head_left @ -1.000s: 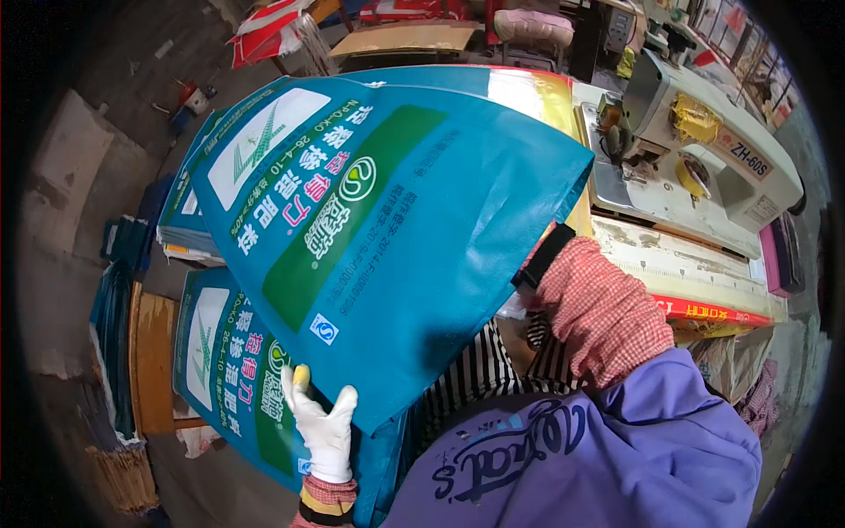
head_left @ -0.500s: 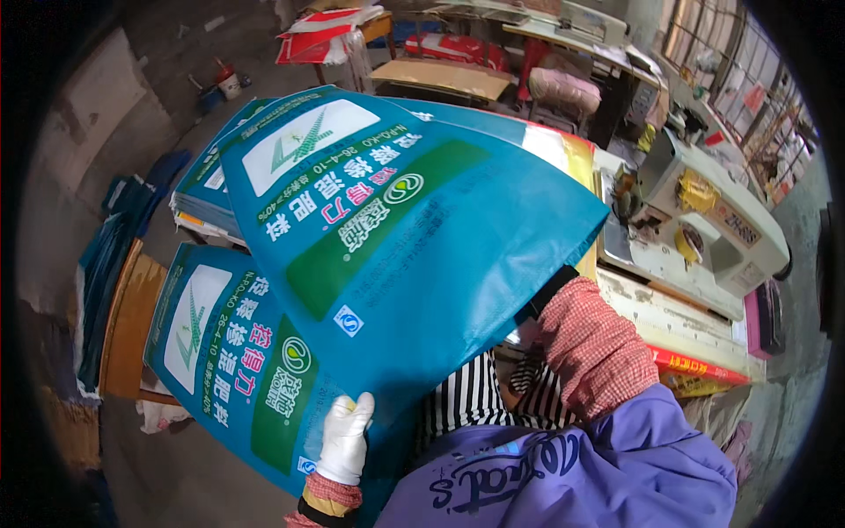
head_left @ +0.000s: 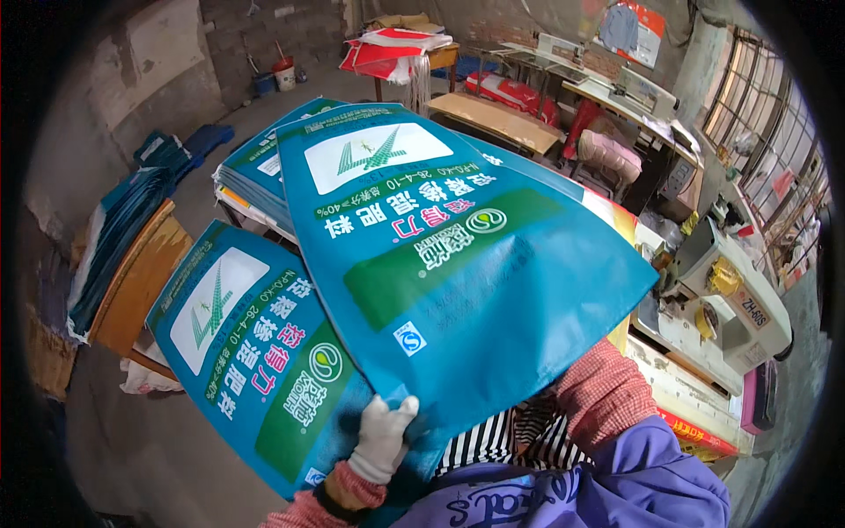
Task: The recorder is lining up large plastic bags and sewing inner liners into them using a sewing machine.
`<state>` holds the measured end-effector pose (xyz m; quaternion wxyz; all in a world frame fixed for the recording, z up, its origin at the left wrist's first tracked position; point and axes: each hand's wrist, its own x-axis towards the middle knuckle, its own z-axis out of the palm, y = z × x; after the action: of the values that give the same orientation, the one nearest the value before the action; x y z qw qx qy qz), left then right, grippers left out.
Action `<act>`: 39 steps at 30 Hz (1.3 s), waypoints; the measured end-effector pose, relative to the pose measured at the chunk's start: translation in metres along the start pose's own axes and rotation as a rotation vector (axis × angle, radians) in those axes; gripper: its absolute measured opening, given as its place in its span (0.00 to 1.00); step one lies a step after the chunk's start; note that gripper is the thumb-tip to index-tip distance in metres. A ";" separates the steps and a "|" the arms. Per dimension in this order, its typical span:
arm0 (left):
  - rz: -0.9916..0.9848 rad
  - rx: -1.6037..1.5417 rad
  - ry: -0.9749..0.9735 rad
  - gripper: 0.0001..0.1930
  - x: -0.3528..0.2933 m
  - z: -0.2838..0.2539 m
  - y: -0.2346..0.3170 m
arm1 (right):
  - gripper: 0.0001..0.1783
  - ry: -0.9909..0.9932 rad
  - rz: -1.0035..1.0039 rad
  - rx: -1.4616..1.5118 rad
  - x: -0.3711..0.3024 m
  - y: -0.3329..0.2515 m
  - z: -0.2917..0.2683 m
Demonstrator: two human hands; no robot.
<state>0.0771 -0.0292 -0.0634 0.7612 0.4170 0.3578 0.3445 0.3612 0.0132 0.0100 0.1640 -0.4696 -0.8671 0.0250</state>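
Note:
A large flat teal sack [head_left: 493, 326] with green bands and a white panel slants across my lap and the work table. My left hand [head_left: 383, 440], in a white glove, is closed on its near left corner. My right hand is hidden behind the sack; only the checked sleeve [head_left: 603, 392] shows, at the sack's near right edge. A second sack [head_left: 255, 352] of the same print lies lower on the left, partly beneath the upper one and my left wrist.
Behind the upper sack, a stack of similar sacks [head_left: 251, 180] rests on a support. To the right stands a sewing machine [head_left: 731, 299] on its table. Folded teal sacks [head_left: 123, 238] hang over a wooden board [head_left: 132, 290] at left. Farther back are a bench [head_left: 493, 121] and more sewing machines [head_left: 647, 92].
My left hand has moved up and right, from over the lower sack to the upper sack's corner. The view has shifted, showing more of the room's back.

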 end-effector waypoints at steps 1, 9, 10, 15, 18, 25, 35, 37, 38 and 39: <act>0.144 0.127 0.037 0.04 -0.006 -0.010 0.001 | 0.19 -0.003 -0.015 0.008 0.010 0.004 -0.006; 0.016 0.170 0.168 0.18 -0.061 -0.024 0.050 | 0.19 0.008 -0.030 0.126 0.028 0.006 -0.008; 0.077 0.284 0.213 0.13 -0.060 -0.026 0.041 | 0.19 0.016 -0.020 0.146 0.025 0.004 -0.005; -0.063 0.433 0.262 0.10 -0.058 -0.038 0.034 | 0.18 0.029 0.172 0.172 -0.019 0.010 0.013; 0.025 0.397 0.285 0.11 -0.061 -0.032 0.038 | 0.18 0.014 0.274 0.186 -0.101 -0.008 0.030; 0.080 0.317 0.137 0.17 -0.067 -0.013 0.046 | 0.20 -0.185 -0.052 1.115 -0.120 -0.052 -0.107; 0.090 0.509 0.157 0.21 -0.084 0.011 0.046 | 0.31 -0.407 0.995 0.032 -0.133 0.017 -0.063; 0.093 0.500 0.133 0.20 -0.090 0.006 0.046 | 0.30 -0.270 0.952 0.070 -0.151 0.026 -0.044; 0.128 0.554 0.140 0.16 -0.089 -0.004 0.040 | 0.29 -0.238 0.969 0.062 -0.145 0.007 -0.050; 0.163 0.609 0.150 0.13 -0.088 -0.015 0.034 | 0.29 -0.284 0.954 -0.015 -0.140 -0.015 -0.063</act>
<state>0.0127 -0.0813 -0.0165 0.5430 0.6262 0.4649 0.3112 0.4397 -0.1175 0.0360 0.0112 -0.8073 -0.5694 0.1546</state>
